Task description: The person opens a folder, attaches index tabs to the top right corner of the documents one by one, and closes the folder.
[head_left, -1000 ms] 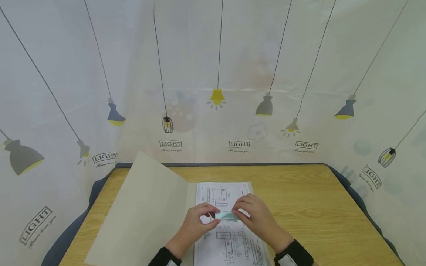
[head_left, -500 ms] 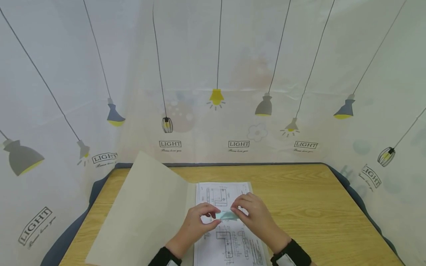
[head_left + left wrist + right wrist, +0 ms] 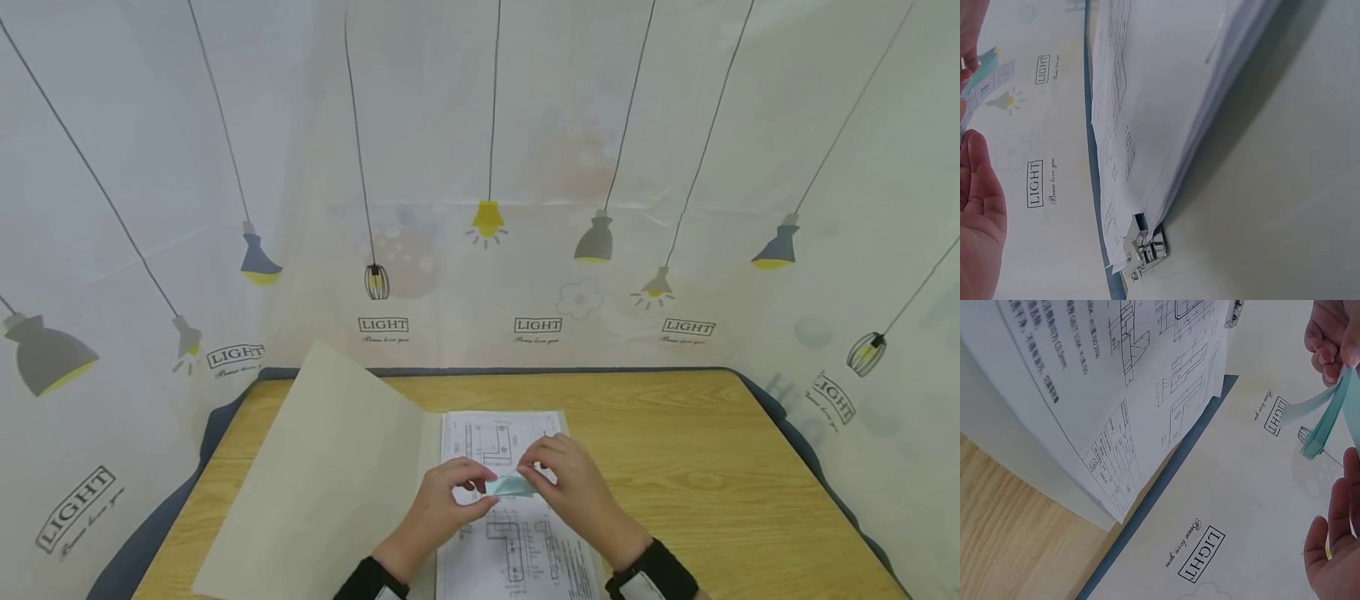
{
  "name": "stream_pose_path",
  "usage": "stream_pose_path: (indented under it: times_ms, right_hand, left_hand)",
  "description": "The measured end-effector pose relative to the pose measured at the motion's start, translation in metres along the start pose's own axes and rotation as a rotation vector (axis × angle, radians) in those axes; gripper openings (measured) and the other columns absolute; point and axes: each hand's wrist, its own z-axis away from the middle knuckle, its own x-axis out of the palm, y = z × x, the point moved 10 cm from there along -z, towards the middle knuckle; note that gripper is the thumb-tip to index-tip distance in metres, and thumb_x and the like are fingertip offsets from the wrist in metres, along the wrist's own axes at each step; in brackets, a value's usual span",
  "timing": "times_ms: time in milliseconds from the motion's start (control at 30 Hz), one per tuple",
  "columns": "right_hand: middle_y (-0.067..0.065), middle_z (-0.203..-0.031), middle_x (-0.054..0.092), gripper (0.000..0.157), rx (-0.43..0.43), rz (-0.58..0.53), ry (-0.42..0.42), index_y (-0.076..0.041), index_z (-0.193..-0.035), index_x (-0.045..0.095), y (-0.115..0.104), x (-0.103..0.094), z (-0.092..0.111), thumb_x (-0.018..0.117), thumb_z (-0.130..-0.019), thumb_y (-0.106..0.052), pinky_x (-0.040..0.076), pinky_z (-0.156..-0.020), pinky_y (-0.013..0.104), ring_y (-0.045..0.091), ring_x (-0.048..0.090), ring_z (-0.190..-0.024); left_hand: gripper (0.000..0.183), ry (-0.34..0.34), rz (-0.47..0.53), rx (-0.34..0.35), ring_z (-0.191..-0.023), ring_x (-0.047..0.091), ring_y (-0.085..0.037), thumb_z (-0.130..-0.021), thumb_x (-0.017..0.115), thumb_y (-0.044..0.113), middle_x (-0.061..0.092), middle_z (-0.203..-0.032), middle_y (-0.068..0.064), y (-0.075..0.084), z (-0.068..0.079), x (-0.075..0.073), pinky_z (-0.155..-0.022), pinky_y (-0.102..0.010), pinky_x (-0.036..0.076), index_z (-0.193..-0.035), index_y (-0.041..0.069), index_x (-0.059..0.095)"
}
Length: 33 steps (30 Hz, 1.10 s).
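A small teal paper strip (image 3: 513, 485) spans between both hands above the papers. The left hand (image 3: 446, 496) pinches its left end between thumb and fingers. At the strip's other end, the right hand (image 3: 573, 487) pinches with thumb and forefinger. In the right wrist view, the teal strip (image 3: 1325, 419) looks layered, with a pale curling tail (image 3: 1304, 406) beside it. A printed pale part (image 3: 994, 81) shows beside the teal in the left wrist view. Beneath the hands lies a stack of printed drawing sheets (image 3: 517, 550); its middle is partly covered by them.
The sheets sit in an open file folder, whose cream cover (image 3: 322, 492) stands raised at the left. A metal clip (image 3: 1141, 250) holds the stack. The wooden table (image 3: 720, 483) extends right, backed by a patterned curtain (image 3: 450, 125). Both wrists wear black bands (image 3: 656, 571).
My right hand has shifted slightly to the left along the teal strip. The left hand, folder and sheets stay in place.
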Motion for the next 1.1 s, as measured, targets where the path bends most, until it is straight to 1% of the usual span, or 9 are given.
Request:
stream_pose_path:
  times_ms: [133,300,367,500,600,733,900,1000,1100]
  right_hand:
    - [-0.021,-0.085,0.061,0.004,0.028,-0.01,0.0,-0.026,-0.083,0.067,0.003,0.001,0.001,0.07,-0.085,-0.026,0.043,-0.068,0.022,0.006,0.053,-0.074]
    - [-0.021,-0.084,0.06,0.004,0.077,-0.039,-0.007,-0.026,-0.082,0.066,0.007,0.003,0.001,0.069,-0.086,-0.026,0.043,-0.064,0.02,0.01,0.054,-0.073]
    - [-0.021,-0.084,0.06,0.005,0.108,-0.054,-0.017,-0.026,-0.083,0.066,0.009,0.004,0.002,0.068,-0.086,-0.028,0.044,-0.063,0.021,0.011,0.054,-0.073]
    - [-0.022,-0.084,0.06,0.008,0.18,-0.077,-0.037,-0.024,-0.084,0.067,0.014,0.006,0.003,0.066,-0.087,-0.031,0.048,-0.065,0.026,0.005,0.051,-0.075]
    - [-0.021,-0.084,0.06,0.01,0.213,-0.084,-0.048,-0.021,-0.086,0.068,0.016,0.007,0.004,0.066,-0.087,-0.031,0.049,-0.067,0.028,0.003,0.05,-0.076]
    - [-0.021,-0.085,0.06,0.011,0.232,-0.086,-0.064,-0.019,-0.087,0.068,0.019,0.009,0.005,0.066,-0.087,-0.03,0.048,-0.067,0.025,0.005,0.05,-0.078]
    - [-0.022,-0.084,0.058,0.004,0.262,-0.105,-0.075,-0.024,-0.085,0.067,0.024,0.011,0.006,0.067,-0.087,-0.028,0.045,-0.066,0.021,0.004,0.049,-0.079]
    - [-0.022,-0.084,0.058,0.003,0.265,-0.127,-0.076,-0.025,-0.084,0.067,0.025,0.011,0.006,0.067,-0.087,-0.025,0.044,-0.065,0.019,0.003,0.049,-0.079]
    - [-0.022,-0.085,0.059,0.003,0.26,-0.152,-0.068,-0.026,-0.084,0.066,0.023,0.01,0.006,0.067,-0.087,-0.025,0.044,-0.066,0.02,0.004,0.049,-0.08]
  left_hand:
    - [0.019,0.001,0.008,0.0,-0.081,0.06,-0.009,-0.078,0.078,0.017,0.068,-0.092,0.004,-0.002,0.0,0.001,-0.076,-0.026,0.053,-0.094,0.022,0.07]
    - [0.019,0.002,0.006,-0.005,-0.08,0.06,-0.008,-0.078,0.078,0.015,0.068,-0.092,0.004,-0.002,0.0,0.001,-0.076,-0.024,0.053,-0.094,0.022,0.07]
    - [0.019,0.003,0.001,-0.007,-0.08,0.059,-0.007,-0.078,0.078,0.016,0.067,-0.092,0.005,-0.002,0.0,0.001,-0.076,-0.023,0.053,-0.094,0.023,0.07]
    - [0.018,0.005,-0.007,0.004,-0.08,0.059,-0.006,-0.079,0.077,0.019,0.067,-0.091,0.007,-0.001,0.0,0.001,-0.076,-0.025,0.053,-0.095,0.023,0.07]
    - [0.018,0.006,-0.011,0.01,-0.08,0.059,-0.006,-0.079,0.077,0.019,0.066,-0.091,0.008,-0.001,0.0,0.001,-0.075,-0.025,0.054,-0.095,0.021,0.071]
    - [0.017,0.007,-0.015,0.008,-0.081,0.059,-0.005,-0.079,0.077,0.019,0.066,-0.09,0.007,-0.001,0.0,0.001,-0.075,-0.023,0.053,-0.096,0.021,0.071]
    - [0.018,0.013,-0.024,0.008,-0.081,0.058,-0.004,-0.079,0.076,0.019,0.066,-0.09,0.01,0.0,0.0,0.0,-0.075,-0.022,0.052,-0.096,0.021,0.071]
    - [0.017,0.015,-0.019,0.001,-0.081,0.059,-0.004,-0.079,0.076,0.019,0.066,-0.091,0.011,0.0,0.0,0.0,-0.075,-0.022,0.053,-0.096,0.021,0.071]
    - [0.017,0.015,-0.013,-0.008,-0.081,0.059,-0.004,-0.079,0.076,0.021,0.066,-0.09,0.011,-0.001,-0.001,0.0,-0.076,-0.022,0.053,-0.096,0.02,0.071]
